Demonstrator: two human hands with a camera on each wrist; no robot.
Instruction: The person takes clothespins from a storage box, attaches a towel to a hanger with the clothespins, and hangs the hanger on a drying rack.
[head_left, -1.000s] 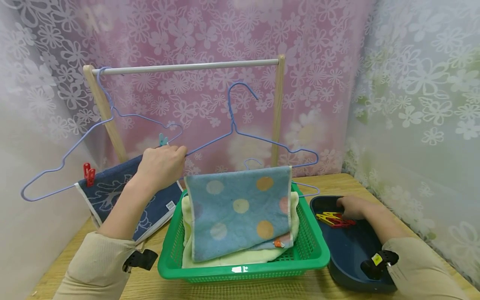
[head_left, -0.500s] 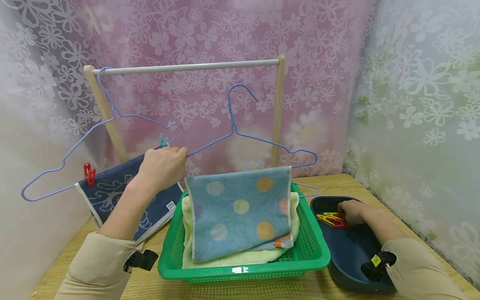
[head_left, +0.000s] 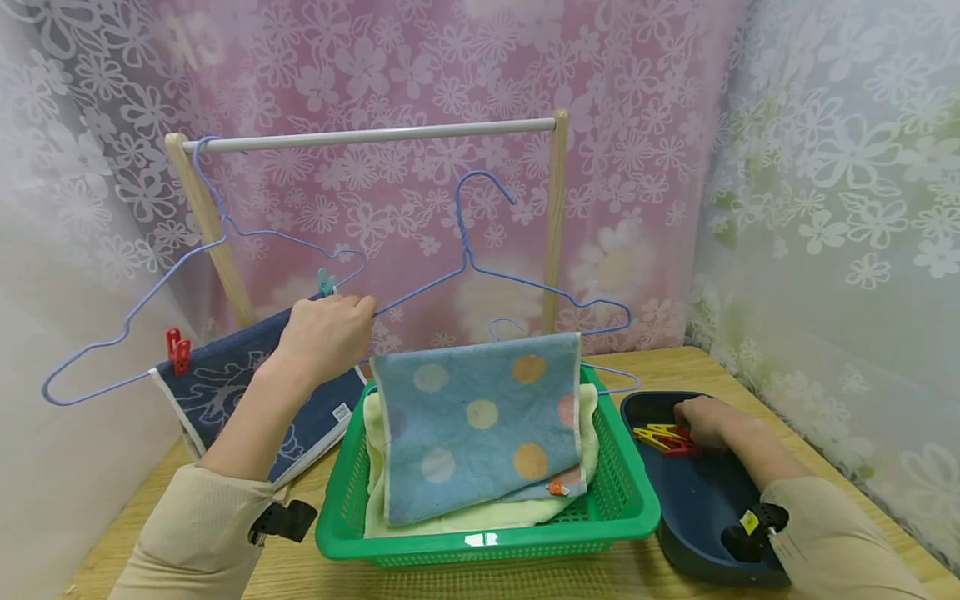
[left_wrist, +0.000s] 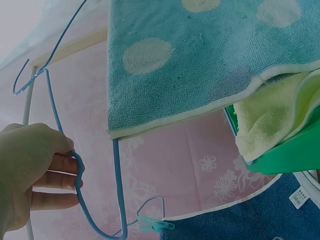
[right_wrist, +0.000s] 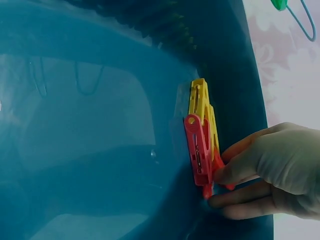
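Observation:
A light blue polka-dot towel (head_left: 480, 450) hangs folded over the bottom bar of a blue wire hanger (head_left: 543, 288). My left hand (head_left: 326, 333) holds that hanger by its left shoulder; in the left wrist view the thumb and fingertips pinch the wire bend (left_wrist: 79, 170). Inside a dark blue tub on the right is my right hand (head_left: 708, 421). Its fingertips are at the lower end of a red clothespin (right_wrist: 200, 150), with the thumb against it. Yellow clothespins (right_wrist: 199, 97) lie against the red ones by the tub's wall.
A green basket (head_left: 487, 546) with a pale yellow towel (head_left: 382, 500) stands under the polka-dot towel. Behind it rises a wooden rack with a white rod (head_left: 375, 133). A navy towel (head_left: 225, 383), clipped by red and teal clothespins, hangs at left. The tub (head_left: 690, 517) stands right.
The held hanger and its towel have sunk very slightly. My right hand has shifted a little among the clothespins, and the red one moved slightly with it.

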